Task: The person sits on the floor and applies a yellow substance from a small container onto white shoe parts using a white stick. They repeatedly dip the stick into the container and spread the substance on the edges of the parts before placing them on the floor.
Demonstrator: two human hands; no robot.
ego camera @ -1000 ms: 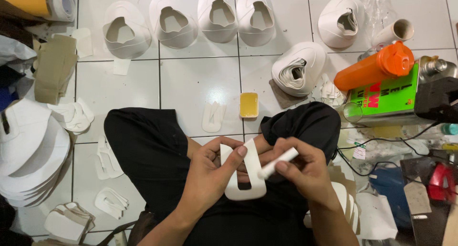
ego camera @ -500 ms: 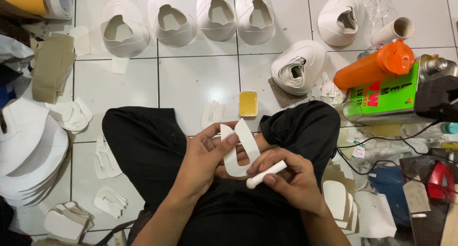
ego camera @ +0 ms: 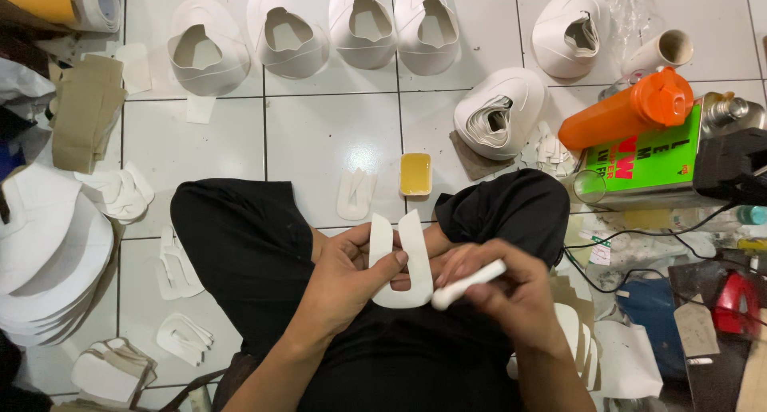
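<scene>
My left hand (ego camera: 345, 283) grips a white U-shaped cut piece (ego camera: 399, 262) by its left arm, thumb on top, open end pointing away from me. My right hand (ego camera: 511, 292) holds a white stick-like applicator (ego camera: 467, 285), whose tip rests at the lower right of the piece. Both hands hover over my lap, legs crossed in black trousers. A small square dish of yellow glue (ego camera: 415, 174) sits on the white tiled floor just beyond my knees, next to another white U-shaped piece (ego camera: 354, 195).
Several white shoe uppers (ego camera: 288, 33) line the far floor, one more (ego camera: 499, 112) nearer right. An orange bottle (ego camera: 627, 108) lies on a green tin (ego camera: 651, 160) at right. Stacked white cutouts (ego camera: 44, 260) fill the left; cables and tools crowd the right.
My left hand turned the U-shaped piece so its open end points away. My right hand shifted the applicator from below the piece up to its lower right edge.
</scene>
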